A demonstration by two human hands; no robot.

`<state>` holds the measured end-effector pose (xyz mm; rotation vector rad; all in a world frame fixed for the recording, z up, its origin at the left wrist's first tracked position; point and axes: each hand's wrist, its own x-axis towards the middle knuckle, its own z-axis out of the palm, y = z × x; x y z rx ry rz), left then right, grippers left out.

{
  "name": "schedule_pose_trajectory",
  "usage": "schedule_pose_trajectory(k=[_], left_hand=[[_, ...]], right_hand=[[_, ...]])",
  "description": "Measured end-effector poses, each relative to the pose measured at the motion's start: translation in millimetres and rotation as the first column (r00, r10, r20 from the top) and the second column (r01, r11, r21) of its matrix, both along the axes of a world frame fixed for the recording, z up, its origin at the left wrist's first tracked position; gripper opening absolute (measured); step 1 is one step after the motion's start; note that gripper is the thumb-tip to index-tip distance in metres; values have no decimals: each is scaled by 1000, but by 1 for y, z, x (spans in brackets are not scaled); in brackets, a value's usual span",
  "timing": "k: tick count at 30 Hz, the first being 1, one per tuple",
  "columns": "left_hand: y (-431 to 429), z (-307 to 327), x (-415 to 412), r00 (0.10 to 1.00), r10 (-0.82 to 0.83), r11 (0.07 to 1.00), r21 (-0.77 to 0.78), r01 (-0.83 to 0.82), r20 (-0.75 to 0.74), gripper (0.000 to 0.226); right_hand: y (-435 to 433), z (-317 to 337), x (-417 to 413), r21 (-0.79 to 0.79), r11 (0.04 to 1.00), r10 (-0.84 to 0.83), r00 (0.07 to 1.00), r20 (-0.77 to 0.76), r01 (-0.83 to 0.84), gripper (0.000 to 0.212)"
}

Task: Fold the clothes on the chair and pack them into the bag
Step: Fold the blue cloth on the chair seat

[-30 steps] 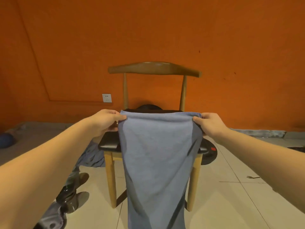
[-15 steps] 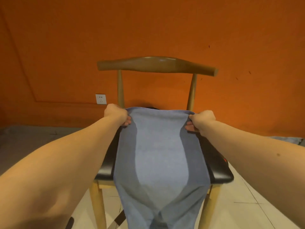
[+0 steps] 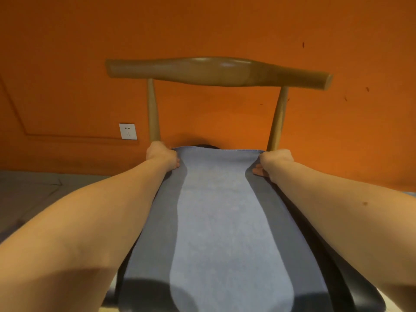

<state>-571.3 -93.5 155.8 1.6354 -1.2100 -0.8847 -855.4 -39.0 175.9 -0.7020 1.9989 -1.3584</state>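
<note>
I see the blue-grey cloth (image 3: 216,210) spread lengthwise over the black seat (image 3: 364,296) of the wooden chair (image 3: 216,72). Its stitched far hem lies close to the two back posts, and its near end runs off the bottom of my view. The left hand (image 3: 161,157) grips the far left corner, fingers curled round the edge of the fabric. The right hand (image 3: 275,162) grips the far right corner the same way. Both arms stretch forward along the cloth's sides and throw dark shadows down its edges. A small dark shape (image 3: 206,145) shows just beyond the hem; I cannot tell what it is. Behind the chair stands an orange wall (image 3: 67,52) with a white socket (image 3: 127,131) low down, just left of the left post. Grey floor (image 3: 33,194) shows at the left.
</note>
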Motion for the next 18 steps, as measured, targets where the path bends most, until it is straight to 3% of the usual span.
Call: schedule_pose_trajectory(k=[4,7,10,15,18], left_hand=[[25,-3,-4,941,-188,976,-54,211,283,51],[50,2,2,876,-265,950,-48,310,403,39],[81,5,15,864,-259,951,-45,307,433,15],[192,12,34,861,-234,940,-119,318,451,10],[266,6,35,880,-129,951,-196,241,458,10]], right_hand=[[2,-4,-1,-39,995,87,995,-57,-89,38],[24,3,2,-87,988,102,971,-216,-124,16],[58,9,3,-117,957,223,931,-289,-265,13],[169,20,16,-167,892,371,892,-260,-419,11],[244,19,24,-202,879,372,886,-276,-432,6]])
